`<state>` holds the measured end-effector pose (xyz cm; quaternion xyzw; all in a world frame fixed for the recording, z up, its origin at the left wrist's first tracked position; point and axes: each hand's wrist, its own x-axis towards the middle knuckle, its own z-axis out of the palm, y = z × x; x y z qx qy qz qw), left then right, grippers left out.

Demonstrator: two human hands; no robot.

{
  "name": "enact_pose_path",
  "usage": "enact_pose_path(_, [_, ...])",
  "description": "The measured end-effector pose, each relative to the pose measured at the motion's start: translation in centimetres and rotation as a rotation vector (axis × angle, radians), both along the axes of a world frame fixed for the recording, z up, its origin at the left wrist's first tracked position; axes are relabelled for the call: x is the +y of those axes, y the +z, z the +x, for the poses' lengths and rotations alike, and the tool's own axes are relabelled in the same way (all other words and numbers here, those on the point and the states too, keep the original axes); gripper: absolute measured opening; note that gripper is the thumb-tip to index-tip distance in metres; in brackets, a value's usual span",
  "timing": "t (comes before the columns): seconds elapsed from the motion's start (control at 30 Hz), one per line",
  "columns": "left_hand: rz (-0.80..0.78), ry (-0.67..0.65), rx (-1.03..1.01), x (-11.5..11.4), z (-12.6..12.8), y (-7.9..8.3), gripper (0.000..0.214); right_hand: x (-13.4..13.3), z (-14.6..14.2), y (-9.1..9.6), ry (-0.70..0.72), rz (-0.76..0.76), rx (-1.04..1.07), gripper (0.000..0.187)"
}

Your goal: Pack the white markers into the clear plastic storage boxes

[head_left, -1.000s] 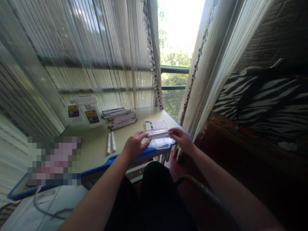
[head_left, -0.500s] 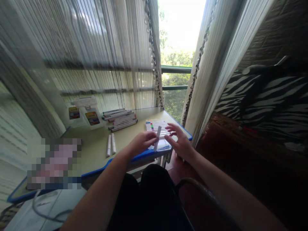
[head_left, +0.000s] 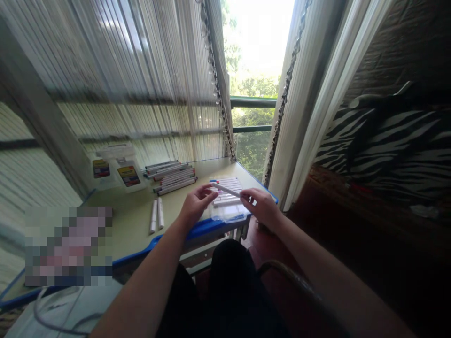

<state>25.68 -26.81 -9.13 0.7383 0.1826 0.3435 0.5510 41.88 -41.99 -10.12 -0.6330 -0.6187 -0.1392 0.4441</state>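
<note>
A white marker (head_left: 227, 190) slants between my two hands above the clear plastic marker case (head_left: 225, 217). My right hand (head_left: 262, 204) pinches the marker's right end between thumb and fingers. Near its other end is my left hand (head_left: 195, 204), thumb and fingers parted; whether a fingertip touches the marker, I cannot tell. Beneath it, a row of white markers (head_left: 229, 181) lies in the case, a blue and a red tip showing at the left. Two white markers (head_left: 157, 215) lie side by side on the table, left of my left hand.
Several loose markers (head_left: 176, 177) are piled toward the back of the blue-edged table (head_left: 134, 244). Behind them on the left stands a clear case with labels (head_left: 128, 176). A blurred-out pinkish item (head_left: 72, 244) lies at the left. Curtains (head_left: 165, 94) hang behind the table.
The marker has turned from upright to slanting nearly sideways. My right hand has closed on one end, while my left hand has shifted left and its fingers have parted.
</note>
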Motion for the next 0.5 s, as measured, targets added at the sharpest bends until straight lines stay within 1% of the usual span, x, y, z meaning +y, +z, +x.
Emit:
enact_pose_path(0.03, [0.068,0.037,0.015,0.4,-0.1,-0.2,0.06,0.1,1.0,-0.3,0.028,-0.011,0.013,0.012])
enact_pose_path(0.1, [0.223,0.062,0.064,1.1,-0.3,-0.8,0.06,0.3,2.8,-0.9,0.078,-0.042,-0.001,0.013])
enact_pose_path(0.17, [0.393,0.055,0.121,1.3,-0.4,-1.3,0.051,0.5,3.9,-1.6,0.087,-0.061,-0.031,0.015])
enact_pose_path(0.27, [0.595,0.039,0.2,1.1,-0.5,-1.7,0.032,0.8,4.1,-2.3,0.08,-0.083,-0.065,0.014])
enact_pose_path(0.37, [0.679,0.047,0.263,0.9,-0.5,-1.7,0.025,1.0,3.3,-2.5,0.071,-0.123,-0.081,0.014])
enact_pose_path(0.5, [0.681,0.066,0.31,0.9,-0.4,-1.5,0.024,1.4,2.6,-2.8,0.016,-0.12,-0.064,0.012])
